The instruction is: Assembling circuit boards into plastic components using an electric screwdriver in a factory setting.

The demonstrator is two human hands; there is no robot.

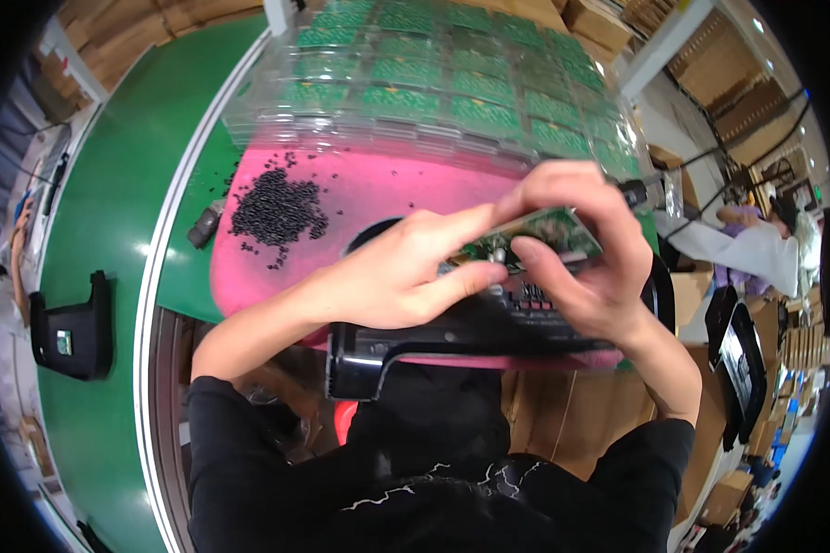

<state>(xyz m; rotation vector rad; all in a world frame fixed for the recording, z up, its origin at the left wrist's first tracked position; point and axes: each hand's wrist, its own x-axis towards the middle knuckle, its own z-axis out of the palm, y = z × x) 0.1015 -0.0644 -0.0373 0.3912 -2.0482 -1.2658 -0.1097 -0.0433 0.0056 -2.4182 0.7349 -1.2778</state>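
Note:
Between my two hands a green circuit board (pixel 549 230) is held tilted above a glossy black plastic housing (pixel 415 343). My left hand (pixel 424 267) pinches the board's left end between thumb and fingers. Over the board's far edge curl the fingers of my right hand (pixel 595 249), with the thumb on its near face. Small parts show on the board, too blurred to name. The housing lies on a pink mat (pixel 369 198), partly hidden under my hands and forearms. A pile of small black screws or similar pieces (pixel 277 207) lies on the mat to the left.
Stacked clear trays (pixel 406 69) of green circuit boards stand behind the mat. A green conveyor belt (pixel 101 240) runs along the left, carrying another black housing (pixel 76 327). A dark cylindrical tool end (pixel 205 226) lies beside the mat. Cardboard boxes and a black frame (pixel 738 369) are at right.

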